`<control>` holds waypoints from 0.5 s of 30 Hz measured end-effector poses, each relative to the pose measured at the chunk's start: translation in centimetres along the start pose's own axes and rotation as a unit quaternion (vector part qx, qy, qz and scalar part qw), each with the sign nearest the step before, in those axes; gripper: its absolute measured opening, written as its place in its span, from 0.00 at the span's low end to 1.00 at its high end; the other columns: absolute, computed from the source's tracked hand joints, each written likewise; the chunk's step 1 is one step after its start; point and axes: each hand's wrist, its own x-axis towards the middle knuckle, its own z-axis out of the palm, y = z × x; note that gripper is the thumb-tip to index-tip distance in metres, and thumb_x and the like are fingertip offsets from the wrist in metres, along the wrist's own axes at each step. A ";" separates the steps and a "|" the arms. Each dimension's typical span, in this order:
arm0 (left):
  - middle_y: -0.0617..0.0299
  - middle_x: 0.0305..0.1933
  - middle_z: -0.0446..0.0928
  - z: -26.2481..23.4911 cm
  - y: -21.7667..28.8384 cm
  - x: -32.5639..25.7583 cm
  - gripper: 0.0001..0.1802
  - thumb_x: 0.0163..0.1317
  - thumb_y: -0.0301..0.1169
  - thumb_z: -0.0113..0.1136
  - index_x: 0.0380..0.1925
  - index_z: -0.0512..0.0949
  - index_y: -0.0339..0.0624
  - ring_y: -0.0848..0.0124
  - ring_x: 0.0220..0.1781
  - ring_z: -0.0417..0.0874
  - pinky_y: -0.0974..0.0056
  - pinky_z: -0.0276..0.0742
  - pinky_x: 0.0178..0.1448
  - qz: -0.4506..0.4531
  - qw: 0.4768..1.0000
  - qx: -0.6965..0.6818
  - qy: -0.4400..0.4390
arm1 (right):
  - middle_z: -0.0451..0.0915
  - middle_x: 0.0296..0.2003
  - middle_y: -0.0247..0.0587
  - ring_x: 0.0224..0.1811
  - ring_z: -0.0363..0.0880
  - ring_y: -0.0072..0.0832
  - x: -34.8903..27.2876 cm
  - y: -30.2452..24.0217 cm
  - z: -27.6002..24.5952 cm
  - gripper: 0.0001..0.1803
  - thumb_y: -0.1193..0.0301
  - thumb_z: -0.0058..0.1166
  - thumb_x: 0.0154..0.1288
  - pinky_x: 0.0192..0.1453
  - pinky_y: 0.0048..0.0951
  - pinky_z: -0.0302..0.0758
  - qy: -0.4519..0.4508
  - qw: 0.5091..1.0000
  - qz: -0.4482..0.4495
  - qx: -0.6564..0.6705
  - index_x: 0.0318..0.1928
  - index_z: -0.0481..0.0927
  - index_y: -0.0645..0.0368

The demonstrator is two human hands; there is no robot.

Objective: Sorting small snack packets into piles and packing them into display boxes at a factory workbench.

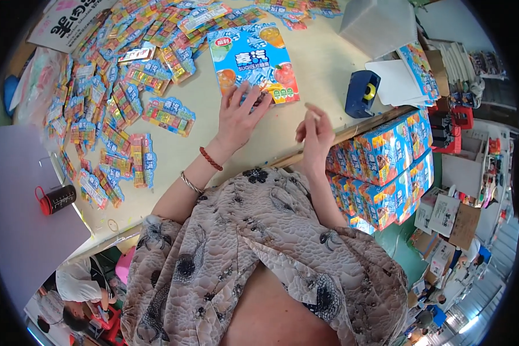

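Cluttered workroom shelves and cartons ring your cream-coloured desk [184, 158], with small colourful candy packs [170, 115] strewn across its left and far side, many of them overlapping. Near the middle of the far half lies the blue box [254, 49], its printed face turned up toward you, well apart from the dark blue tape dispenser [357, 95] to its right. Your left hand [243, 112] rests on its lower edge, that grip spread, fingers fanned over the printed face. Your right hand [317, 135] hangs by the near rim of the desk, fingers partly bent and apart from the box; whether that grip pinches anything small you cannot tell from this angle. Beside it, below the desk's edge, similar stacked boxes [386, 153] stand in rows. As far as you can judge, the step in hand is steadying this one box for handling. Your next move seems to call for a light, even press from the left, so the card does not dent, and the right fingers brought to the box's near edge.
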 end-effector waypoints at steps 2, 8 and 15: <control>0.65 0.57 0.73 -0.6 0.2 0.1 0.22 0.55 0.32 0.64 0.52 0.77 0.56 0.61 0.61 0.71 0.55 0.63 0.63 0.003 0.999 0.026 -0.036 | 0.74 0.21 0.32 0.21 0.69 0.14 2.4 -0.2 0.0 0.16 0.67 0.48 0.71 0.23 0.16 0.65 0.027 0.989 -0.118 -0.081 0.54 0.74 0.62; 0.60 0.66 0.65 -2.0 -0.2 -0.4 0.29 0.62 0.32 0.55 0.65 0.63 0.47 0.59 0.69 0.63 0.53 0.53 0.72 -0.048 0.995 -0.020 -0.090 | 0.78 0.41 0.43 0.42 0.75 0.25 12.8 0.6 -0.4 0.33 0.47 0.37 0.72 0.46 0.30 0.73 -0.097 0.976 -0.023 -0.193 0.60 0.71 0.63; 0.51 0.73 0.53 -0.6 -0.7 0.9 0.34 0.70 0.42 0.45 0.70 0.51 0.38 0.56 0.74 0.53 0.54 0.43 0.75 -0.281 0.916 -0.287 0.016 | 0.66 0.64 0.41 0.67 0.61 0.29 12.0 -3.3 1.9 0.42 0.40 0.45 0.65 0.71 0.29 0.54 -0.352 0.904 0.063 -0.233 0.68 0.61 0.58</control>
